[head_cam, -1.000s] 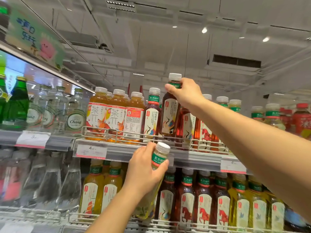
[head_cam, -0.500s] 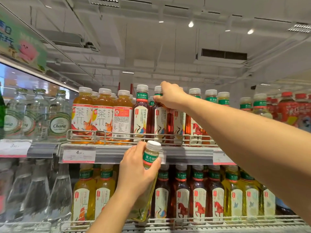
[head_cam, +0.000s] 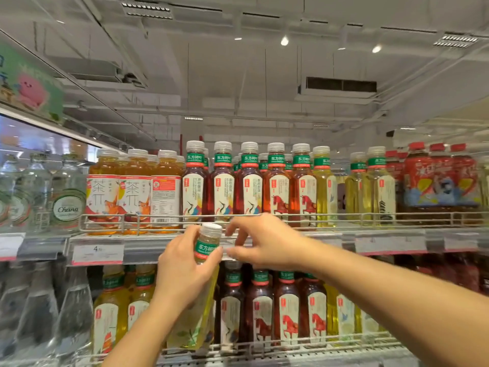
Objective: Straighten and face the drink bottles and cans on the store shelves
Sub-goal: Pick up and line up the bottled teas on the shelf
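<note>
My left hand [head_cam: 182,271] grips a pale yellow-green tea bottle [head_cam: 206,245] with a white cap and green neck band, held upright in front of the shelf edge. My right hand [head_cam: 262,243] hovers just right of that bottle's neck, fingers spread, holding nothing. On the upper shelf [head_cam: 158,245] stands a row of dark red tea bottles [head_cam: 222,181] with crane labels facing out, then amber horse-label bottles [head_cam: 277,184] and yellow-green bottles [head_cam: 322,181]. The lower shelf carries more tea bottles [head_cam: 260,311].
Orange tea bottles [head_cam: 135,189] stand left of the red ones; one shows its barcode side [head_cam: 165,192]. Clear Chang water bottles [head_cam: 67,194] fill the far left, red drink bottles [head_cam: 439,178] the far right. Wire rails [head_cam: 370,215] front both shelves.
My right hand let go of the dark red bottle on the upper shelf and dropped down beside the bottle in my left hand. The view tilted and shifted right.
</note>
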